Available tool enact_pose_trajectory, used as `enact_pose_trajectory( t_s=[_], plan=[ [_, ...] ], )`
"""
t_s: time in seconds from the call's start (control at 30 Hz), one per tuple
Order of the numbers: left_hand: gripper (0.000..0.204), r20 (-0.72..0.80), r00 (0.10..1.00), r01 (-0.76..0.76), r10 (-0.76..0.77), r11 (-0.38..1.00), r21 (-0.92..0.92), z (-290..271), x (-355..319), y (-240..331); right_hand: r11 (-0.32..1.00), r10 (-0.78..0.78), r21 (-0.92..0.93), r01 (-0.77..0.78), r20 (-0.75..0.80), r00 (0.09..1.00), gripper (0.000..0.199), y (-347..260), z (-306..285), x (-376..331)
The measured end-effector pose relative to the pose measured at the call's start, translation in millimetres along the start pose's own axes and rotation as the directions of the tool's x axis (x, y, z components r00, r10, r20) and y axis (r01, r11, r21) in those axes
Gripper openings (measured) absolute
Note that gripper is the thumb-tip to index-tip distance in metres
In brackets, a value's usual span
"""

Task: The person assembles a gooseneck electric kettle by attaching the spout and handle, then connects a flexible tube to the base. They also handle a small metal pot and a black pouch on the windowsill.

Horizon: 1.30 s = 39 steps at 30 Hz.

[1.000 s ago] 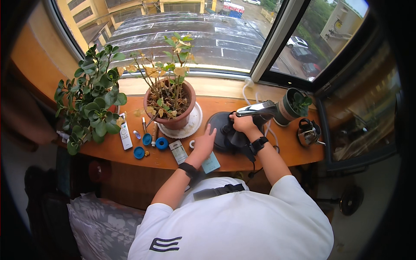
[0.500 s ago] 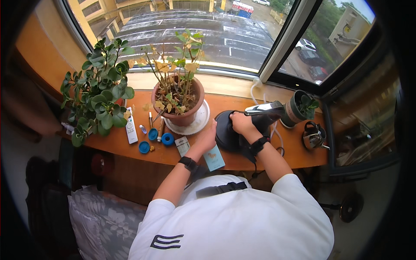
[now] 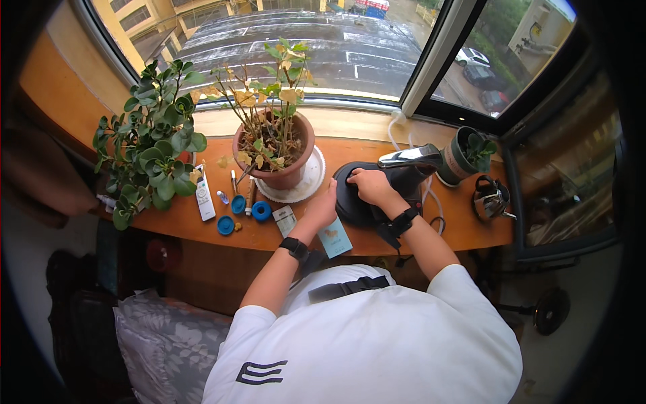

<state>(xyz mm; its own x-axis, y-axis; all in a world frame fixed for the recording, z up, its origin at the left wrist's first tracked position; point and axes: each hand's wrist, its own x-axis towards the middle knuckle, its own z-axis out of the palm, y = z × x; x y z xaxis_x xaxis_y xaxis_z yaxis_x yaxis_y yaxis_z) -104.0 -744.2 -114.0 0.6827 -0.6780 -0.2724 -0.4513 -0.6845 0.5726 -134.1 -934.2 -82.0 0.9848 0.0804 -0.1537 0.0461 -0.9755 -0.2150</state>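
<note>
On the wooden table stands a black appliance [image 3: 348, 207] with a round, flat front part and a shiny silver arm [image 3: 406, 157] above it. My right hand [image 3: 371, 186] lies on top of the round part, its fingers bent; what the fingertips grip, if anything, is hidden. Along the left rim of that part rests my left hand [image 3: 323, 207], fingers stretched out and seen edge-on. Below the left hand lies a light blue card or flat box [image 3: 335, 239]. Just left of the wrist is a small grey-white packet [image 3: 284, 220].
A wilting plant in a brown pot [image 3: 288, 178] stands on a white saucer [image 3: 315, 174]. Leftward are a leafy plant [image 3: 161, 148], a white remote [image 3: 205, 197], a blue ring [image 3: 262, 211] and blue round lids [image 3: 225, 225]. Rightward, a green pot [image 3: 456, 161] and a metal kettle [image 3: 490, 198].
My right hand has shifted slightly left over the round part, its fingers now showing more on top. The left hand stays by the rim. The whole view has shifted a little.
</note>
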Motion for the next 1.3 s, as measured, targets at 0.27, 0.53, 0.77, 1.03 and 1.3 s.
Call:
enact_pose_trajectory(
  t_s=[0.27,0.53,0.77,1.03,1.3],
  plan=[
    [0.088,-0.017,1.0,0.007,-0.007,1.0,0.011,2.3,-0.3,-3.4,0.945,0.2,0.282,-0.165,-0.1,0.975,0.032,40.7,16.7,-23.1],
    [0.078,-0.103,0.99,-0.097,0.1,0.995,0.04,8.6,4.1,-13.2,0.956,0.291,0.004,-0.294,0.106,0.951,0.037,-6.5,19.3,-65.5],
    [0.078,-0.092,0.99,-0.1,0.104,0.994,0.046,6.9,2.8,-10.0,0.99,0.039,0.14,-0.032,-0.043,0.998,0.041,-33.3,23.3,-76.2],
    [0.08,-0.101,0.992,-0.072,0.081,0.993,0.089,9.4,0.0,-7.4,0.903,0.316,-0.254,-0.346,-0.154,0.936,0.035,6.8,34.5,-73.9],
    [0.082,-0.091,0.992,-0.073,0.083,0.992,0.101,10.2,-0.3,-9.6,0.996,0.005,-0.085,-0.009,-0.053,0.999,0.049,-23.4,28.0,-102.0]
  ],
)
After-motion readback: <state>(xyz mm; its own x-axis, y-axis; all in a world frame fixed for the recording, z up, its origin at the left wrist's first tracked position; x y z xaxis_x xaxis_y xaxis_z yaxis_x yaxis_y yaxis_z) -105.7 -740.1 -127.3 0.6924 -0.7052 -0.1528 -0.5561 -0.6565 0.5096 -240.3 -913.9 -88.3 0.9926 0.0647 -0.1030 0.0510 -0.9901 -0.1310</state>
